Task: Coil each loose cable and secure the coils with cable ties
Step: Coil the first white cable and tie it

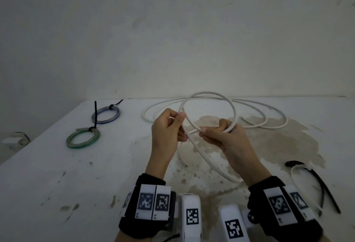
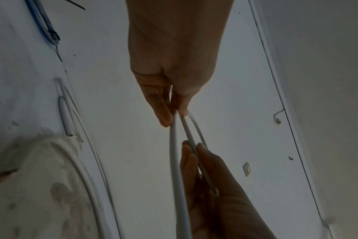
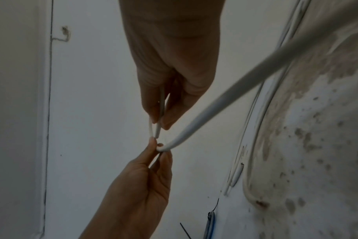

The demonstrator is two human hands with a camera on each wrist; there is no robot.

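A long white cable point(image 1: 233, 107) is lifted off the table in one raised loop between my hands. My left hand point(image 1: 177, 119) pinches the loop's left side between thumb and forefinger. My right hand point(image 1: 207, 132) grips the crossing strands at the loop's lower right. In the left wrist view the left fingertips point(image 2: 165, 119) pinch the cable point(image 2: 175, 161), with the right hand point(image 2: 204, 177) below. In the right wrist view the right fingers point(image 3: 168, 121) pinch thin strands, and a thick run of cable point(image 3: 235, 84) sweeps away to the upper right. The rest of the cable point(image 1: 269, 111) lies in loose curves at the table's back.
At the back left lie a blue coil point(image 1: 105, 115) and a green coil point(image 1: 83, 138), each bound with a black tie. Loose cable ties, one black point(image 1: 326, 190) and one white point(image 1: 295, 180), lie at the front right. The white table point(image 1: 57, 184) has a brown stain point(image 1: 278, 142); a wall stands behind.
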